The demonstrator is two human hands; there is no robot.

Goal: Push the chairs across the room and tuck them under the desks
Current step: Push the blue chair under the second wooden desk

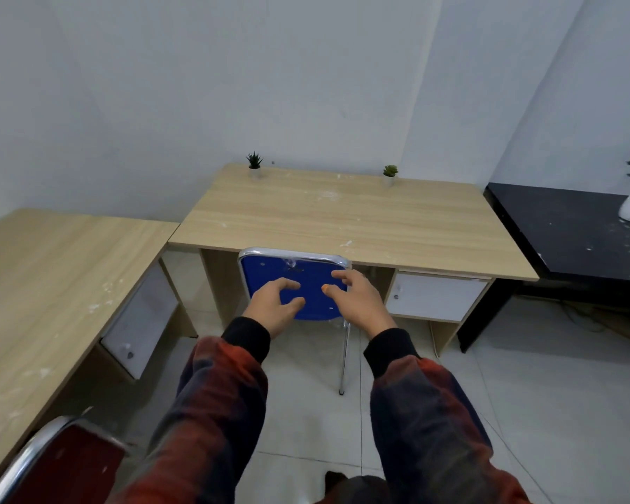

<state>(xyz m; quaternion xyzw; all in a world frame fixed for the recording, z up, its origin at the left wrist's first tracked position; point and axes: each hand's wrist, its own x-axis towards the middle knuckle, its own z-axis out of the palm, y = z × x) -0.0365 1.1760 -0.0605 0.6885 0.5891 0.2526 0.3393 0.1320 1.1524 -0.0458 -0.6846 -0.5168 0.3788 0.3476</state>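
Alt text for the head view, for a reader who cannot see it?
Both hands, left hand and right hand, reach with loosely spread fingers over a blue chair tucked under a wooden desk; a red chair shows lower left.

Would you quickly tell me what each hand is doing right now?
Left hand: open, fingers loosely bent, holding nothing.
Right hand: open, holding nothing.

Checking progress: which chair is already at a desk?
The blue chair with chrome frame, backrest against the middle wooden desk; the red chair stands out beside the left desk.
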